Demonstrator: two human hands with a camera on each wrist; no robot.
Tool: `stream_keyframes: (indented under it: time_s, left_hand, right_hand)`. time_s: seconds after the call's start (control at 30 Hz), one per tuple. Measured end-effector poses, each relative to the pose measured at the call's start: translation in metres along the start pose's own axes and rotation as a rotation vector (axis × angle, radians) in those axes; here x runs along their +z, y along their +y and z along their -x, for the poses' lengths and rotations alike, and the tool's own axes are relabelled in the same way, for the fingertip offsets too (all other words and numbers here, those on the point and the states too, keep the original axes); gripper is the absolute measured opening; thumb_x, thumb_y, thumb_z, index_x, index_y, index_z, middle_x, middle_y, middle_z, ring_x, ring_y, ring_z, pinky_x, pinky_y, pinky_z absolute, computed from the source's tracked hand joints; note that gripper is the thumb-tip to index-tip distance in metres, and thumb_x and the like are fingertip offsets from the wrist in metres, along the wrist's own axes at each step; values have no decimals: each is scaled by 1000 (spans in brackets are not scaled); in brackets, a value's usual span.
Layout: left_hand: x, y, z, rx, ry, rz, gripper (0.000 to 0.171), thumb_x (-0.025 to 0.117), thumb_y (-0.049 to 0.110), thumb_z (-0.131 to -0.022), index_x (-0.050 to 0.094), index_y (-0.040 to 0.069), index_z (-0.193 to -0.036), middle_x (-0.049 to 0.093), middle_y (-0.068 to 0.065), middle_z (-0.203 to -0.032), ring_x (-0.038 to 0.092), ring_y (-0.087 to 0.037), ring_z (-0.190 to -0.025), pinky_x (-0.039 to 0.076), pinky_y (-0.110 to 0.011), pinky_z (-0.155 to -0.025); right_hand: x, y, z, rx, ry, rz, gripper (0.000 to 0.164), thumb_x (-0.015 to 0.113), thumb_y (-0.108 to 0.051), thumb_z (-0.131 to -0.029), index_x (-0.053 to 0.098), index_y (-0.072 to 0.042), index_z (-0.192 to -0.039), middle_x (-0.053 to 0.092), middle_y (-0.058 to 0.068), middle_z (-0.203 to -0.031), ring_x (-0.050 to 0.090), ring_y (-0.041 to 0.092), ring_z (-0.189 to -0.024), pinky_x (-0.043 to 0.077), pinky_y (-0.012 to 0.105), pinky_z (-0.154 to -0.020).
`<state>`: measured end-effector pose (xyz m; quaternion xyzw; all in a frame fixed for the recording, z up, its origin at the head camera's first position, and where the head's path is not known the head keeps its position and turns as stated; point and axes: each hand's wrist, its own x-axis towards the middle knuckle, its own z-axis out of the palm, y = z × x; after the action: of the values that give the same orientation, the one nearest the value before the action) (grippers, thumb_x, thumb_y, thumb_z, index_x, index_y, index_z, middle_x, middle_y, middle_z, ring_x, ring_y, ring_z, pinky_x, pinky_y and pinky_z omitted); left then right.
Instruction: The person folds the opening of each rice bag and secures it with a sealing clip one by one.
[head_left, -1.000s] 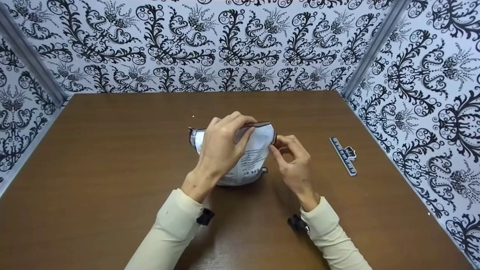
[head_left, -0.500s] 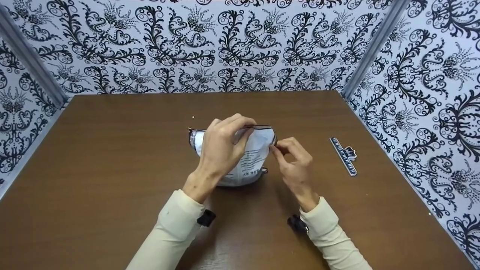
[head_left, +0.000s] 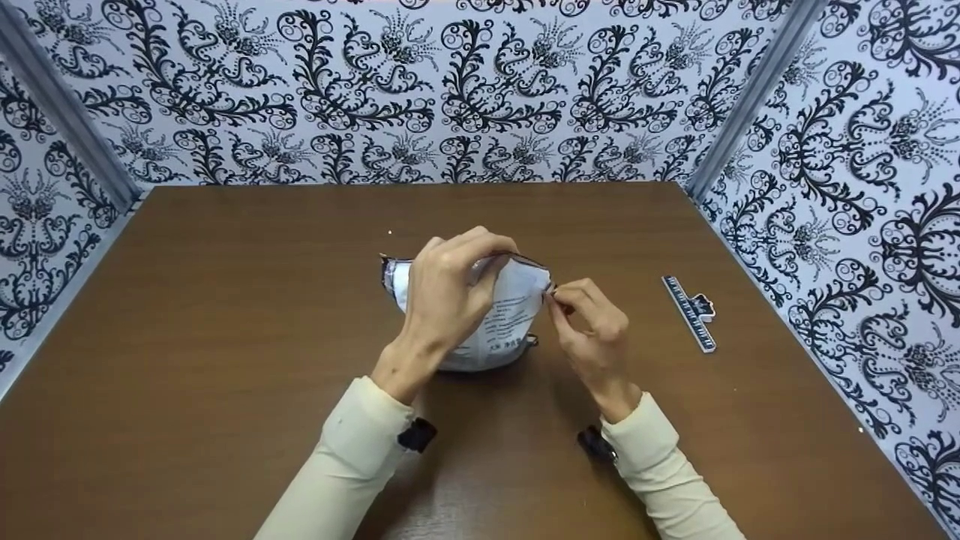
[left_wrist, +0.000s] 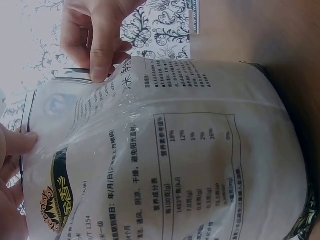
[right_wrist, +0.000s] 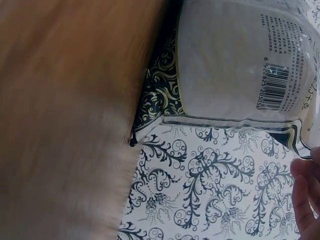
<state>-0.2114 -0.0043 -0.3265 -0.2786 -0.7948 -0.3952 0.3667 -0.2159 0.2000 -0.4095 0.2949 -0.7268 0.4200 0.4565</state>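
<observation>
A plump white rice bag [head_left: 510, 319] with dark trim and printed text stands upright on the table. My left hand [head_left: 446, 296] holds its top edge near the middle, thumb on the near face and fingers over the far side. At the bag's upper right corner, my right hand [head_left: 596, 330] pinches the edge between thumb and fingertips. In the left wrist view the back panel [left_wrist: 195, 150] shows a printed table, and the right hand [left_wrist: 100, 42] grips the side seam. The right wrist view shows the barcode side [right_wrist: 225, 65] and part of the right hand [right_wrist: 307, 195].
On the wooden table [head_left: 225, 337], a long clip [head_left: 688, 315] with a dark patterned bar lies to the right of the bag. Patterned panels [head_left: 480, 90] wall the table at the back and sides. A tiny white speck [head_left: 389, 232] lies behind the bag.
The bag's top edge on the right now slopes down toward the right hand, where it stood straighter before. The right hand has shifted slightly right and down; the left hand keeps its hold.
</observation>
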Motion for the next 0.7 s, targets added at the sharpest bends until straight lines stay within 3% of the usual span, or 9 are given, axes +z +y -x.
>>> stream_keyframes:
  time_s: [0.4,0.7]
  left_hand:
    - [1,1,0,-13,12,7,16,71,4,-91,79,18,-92,77,6,-87,69,-7,-76,40,-27,-65]
    - [2,0,1,-11,14,16,14,71,5,-92,78,16,-92,77,5,-89,71,-7,-81,41,-28,-67]
  right_hand:
    - [2,1,-3,-156,-5,106,18,78,19,-76,74,2,-83,70,8,-80,66,16,-69,54,16,-71]
    - [0,2,-2,-73,-3,35,18,77,17,-79,75,3,-88,69,11,-83,65,17,-71,54,18,-70]
